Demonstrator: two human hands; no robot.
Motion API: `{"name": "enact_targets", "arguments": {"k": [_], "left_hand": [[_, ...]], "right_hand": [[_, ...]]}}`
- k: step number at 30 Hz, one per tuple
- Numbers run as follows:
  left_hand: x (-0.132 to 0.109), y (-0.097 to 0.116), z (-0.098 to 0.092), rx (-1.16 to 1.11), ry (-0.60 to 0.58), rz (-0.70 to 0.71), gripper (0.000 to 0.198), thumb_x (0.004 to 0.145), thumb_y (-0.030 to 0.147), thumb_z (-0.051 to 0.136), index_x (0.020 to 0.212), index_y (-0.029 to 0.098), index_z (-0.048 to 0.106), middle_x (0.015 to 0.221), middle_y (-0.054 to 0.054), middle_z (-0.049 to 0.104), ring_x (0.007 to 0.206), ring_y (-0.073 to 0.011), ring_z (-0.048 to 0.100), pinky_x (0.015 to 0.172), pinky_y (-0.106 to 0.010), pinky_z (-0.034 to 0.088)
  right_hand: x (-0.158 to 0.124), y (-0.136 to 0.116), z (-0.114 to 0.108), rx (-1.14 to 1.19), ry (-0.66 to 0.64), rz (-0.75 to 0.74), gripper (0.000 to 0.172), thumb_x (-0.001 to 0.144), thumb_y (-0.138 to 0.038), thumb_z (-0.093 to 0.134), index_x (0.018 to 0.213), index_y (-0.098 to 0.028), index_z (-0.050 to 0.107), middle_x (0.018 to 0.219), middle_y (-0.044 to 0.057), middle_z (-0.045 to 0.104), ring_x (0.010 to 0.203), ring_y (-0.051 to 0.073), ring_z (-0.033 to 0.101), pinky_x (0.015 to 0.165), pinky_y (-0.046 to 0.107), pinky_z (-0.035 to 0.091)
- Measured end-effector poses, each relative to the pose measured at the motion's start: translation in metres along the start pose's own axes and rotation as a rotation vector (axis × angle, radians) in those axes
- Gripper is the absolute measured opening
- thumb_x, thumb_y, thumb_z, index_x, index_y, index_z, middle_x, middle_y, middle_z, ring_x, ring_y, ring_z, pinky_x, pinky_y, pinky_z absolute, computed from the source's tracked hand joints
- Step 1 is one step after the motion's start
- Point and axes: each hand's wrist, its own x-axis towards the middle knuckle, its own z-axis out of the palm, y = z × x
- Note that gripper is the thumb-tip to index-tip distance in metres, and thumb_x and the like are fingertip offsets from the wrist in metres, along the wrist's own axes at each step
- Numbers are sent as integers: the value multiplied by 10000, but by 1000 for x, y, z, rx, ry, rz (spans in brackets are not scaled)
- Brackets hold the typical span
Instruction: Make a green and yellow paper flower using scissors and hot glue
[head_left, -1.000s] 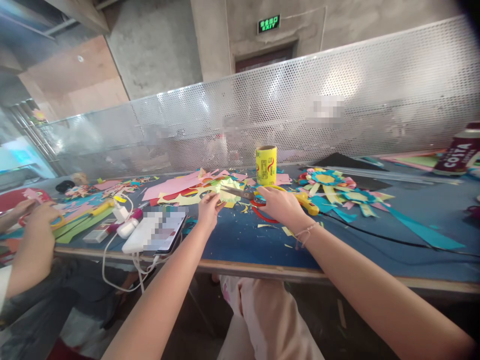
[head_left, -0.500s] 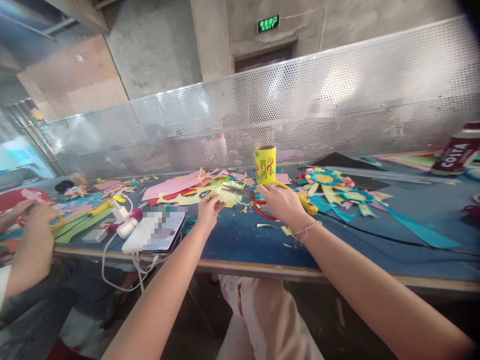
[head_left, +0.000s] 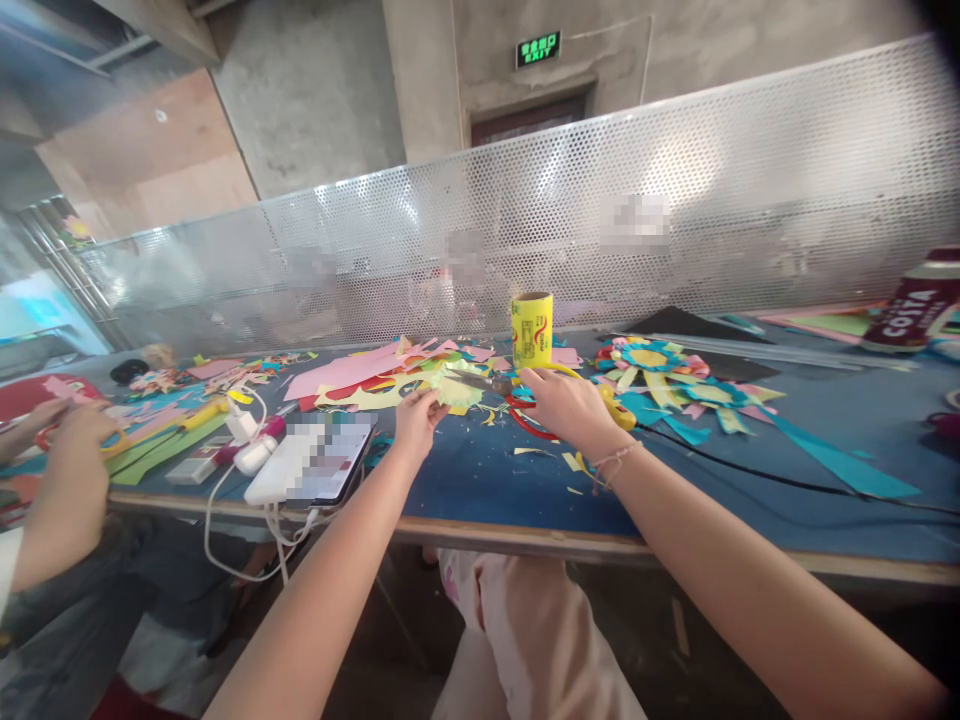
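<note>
My left hand (head_left: pixel 420 420) pinches the edge of a small pale yellow-green paper piece (head_left: pixel 459 392) over the blue table. In my right hand (head_left: pixel 566 402) is a pair of scissors (head_left: pixel 529 428) with red and yellow handles, fingers wrapped around them. The blades point left and lie against the paper, close to my left fingertips. Small yellow paper scraps (head_left: pixel 531 451) are scattered below the blades. Just behind my right hand stands a yellow cylindrical container (head_left: pixel 532 330). A yellow tool (head_left: pixel 619 412) with a black cord lies partly hidden behind that hand.
Pink paper sheets (head_left: pixel 345 370) and cut scraps lie behind my left hand. Paper flowers (head_left: pixel 649 357) are at right, near a dark red bottle (head_left: pixel 911 302). A phone (head_left: pixel 341 460) with white cables sits at the table's front edge. At far left, a person's hands (head_left: pixel 79 435) hold scissors.
Almost nothing differs. My right hand and the scissors have shifted very slightly; my left hand stays in place with the paper.
</note>
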Motion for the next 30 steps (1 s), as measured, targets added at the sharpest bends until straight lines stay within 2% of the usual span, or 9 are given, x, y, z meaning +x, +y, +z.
{"name": "enact_targets", "arguments": {"k": [7, 16, 26, 30], "left_hand": [[1, -1, 0, 19, 2, 9, 206, 526, 176, 718, 607, 143, 532, 587, 36, 534, 566, -73, 531, 607, -247, 500], [-3, 2, 4, 28, -26, 36, 205, 523, 160, 714, 680, 141, 583, 609, 45, 500, 541, -54, 482, 580, -242, 504], [-2, 3, 1, 29, -31, -62, 272, 567, 158, 664, 832, 174, 605, 759, -6, 634, 644, -117, 593, 594, -248, 480], [4, 2, -1, -59, -53, -106, 232, 620, 208, 656, 844, 168, 611, 798, -21, 653, 681, -118, 606, 599, -219, 455]], "right_hand": [[1, 0, -1, 33, -9, 31, 452, 802, -345, 518, 1227, -237, 406, 950, 73, 647, 787, 214, 606, 536, 247, 346], [1, -4, 3, 34, -33, 22, 447, 798, -319, 523, 1220, -217, 418, 985, 93, 642, 814, 210, 602, 582, 254, 380], [1, -6, 3, 29, -45, 37, 445, 789, -332, 528, 1207, -211, 433, 978, 94, 641, 823, 220, 608, 556, 257, 379], [1, -6, 3, 33, -24, 32, 408, 810, -352, 498, 1188, -208, 443, 978, 92, 640, 818, 220, 609, 538, 255, 362]]}}
